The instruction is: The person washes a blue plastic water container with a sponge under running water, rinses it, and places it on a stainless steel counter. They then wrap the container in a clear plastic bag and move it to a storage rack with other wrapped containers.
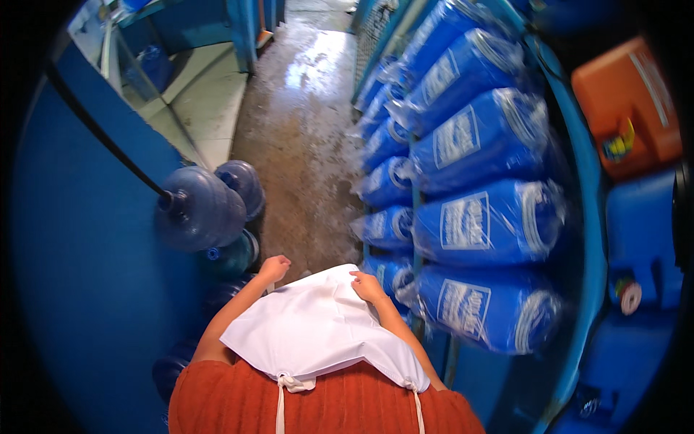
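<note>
A white apron (311,318) hangs spread across the front of my rust-red ribbed top (325,405). Its upper corners end in knotted white ties (293,383) that run down over the top. At the apron's far right corner, my right hand (369,286) has its fingers closed on the fabric edge. My left hand (275,269) is beyond the far left side of the cloth with its fingers curled together. A short bit of pale strap shows just below that hand; what its fingers hold is too small to make out.
Plastic-wrapped blue jugs (484,224) fill a two-level rack on the right. Translucent water bottles (206,210) stand along the blue wall (87,239) at left. A wet concrete floor (303,145) runs ahead between them. Orange (625,108) and blue (643,231) containers sit far right.
</note>
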`<action>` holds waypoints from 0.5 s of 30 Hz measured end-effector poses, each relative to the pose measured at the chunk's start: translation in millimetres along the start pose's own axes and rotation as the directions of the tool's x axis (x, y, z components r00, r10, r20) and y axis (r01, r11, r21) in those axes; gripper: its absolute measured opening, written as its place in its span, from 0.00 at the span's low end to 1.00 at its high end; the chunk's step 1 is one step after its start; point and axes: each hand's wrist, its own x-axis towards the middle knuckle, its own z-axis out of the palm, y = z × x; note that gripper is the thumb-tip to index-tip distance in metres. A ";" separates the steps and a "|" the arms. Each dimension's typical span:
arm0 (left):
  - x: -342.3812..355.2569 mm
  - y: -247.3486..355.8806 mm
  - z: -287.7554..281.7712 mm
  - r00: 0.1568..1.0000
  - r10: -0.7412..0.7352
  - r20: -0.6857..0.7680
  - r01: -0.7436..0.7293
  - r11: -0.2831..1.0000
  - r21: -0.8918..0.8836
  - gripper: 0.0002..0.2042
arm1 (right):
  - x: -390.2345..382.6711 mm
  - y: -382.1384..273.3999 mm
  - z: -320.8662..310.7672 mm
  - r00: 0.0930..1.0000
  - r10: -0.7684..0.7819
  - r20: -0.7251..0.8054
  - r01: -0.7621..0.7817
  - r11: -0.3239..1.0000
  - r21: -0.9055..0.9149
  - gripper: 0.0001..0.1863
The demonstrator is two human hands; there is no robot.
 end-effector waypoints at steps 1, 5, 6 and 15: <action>5.2 10.9 -8.8 0.999 -0.022 0.027 0.023 0.998 -0.055 0.12 | 16.2 -9.7 -6.7 1.000 -0.022 -0.022 0.022 0.999 0.027 0.22; 44.3 46.4 -37.4 0.988 -0.062 0.142 0.100 0.955 -0.278 0.11 | 82.4 -41.0 -45.1 0.996 -0.084 -0.020 0.084 0.996 0.012 0.21; 56.3 53.1 -43.2 0.991 -0.030 0.130 0.068 0.950 -0.304 0.11 | 99.7 -46.7 -56.2 0.998 -0.066 0.001 0.066 0.998 -0.008 0.21; 179.9 136.0 -176.2 0.999 -0.037 0.018 0.036 0.999 0.003 0.12 | 298.9 -118.6 -179.7 0.970 -0.151 0.190 0.212 0.908 -0.361 0.22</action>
